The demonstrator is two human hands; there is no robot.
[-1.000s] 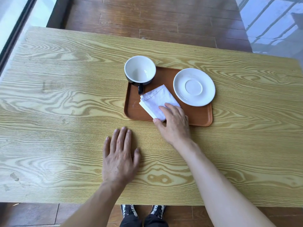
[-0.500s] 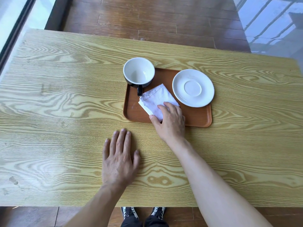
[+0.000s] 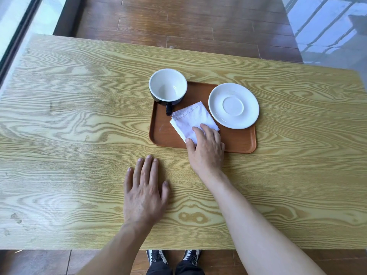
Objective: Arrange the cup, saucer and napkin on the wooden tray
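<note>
A brown wooden tray (image 3: 162,135) lies on the table past my hands. On its far left corner stands a cup (image 3: 168,87), black outside and white inside, empty, its handle toward me. A white saucer (image 3: 233,105) sits on the tray's far right, overhanging the rim. Between them lies a folded white napkin (image 3: 191,119), turned diagonally. My right hand (image 3: 206,149) grips the napkin's near corner, thumb at its left edge and fingers on top. My left hand (image 3: 144,192) rests flat on the table, fingers apart, holding nothing.
The light wood-grain table (image 3: 69,126) stretches wide to the left and right of the tray. Its near edge is just below my forearms, with my shoes beneath. Dark floorboards (image 3: 188,26) lie beyond the far edge.
My right hand has slid slightly left along the napkin's near corner, thumb now at its edge. The napkin has barely shifted. My left hand, the cup and the saucer stay put.
</note>
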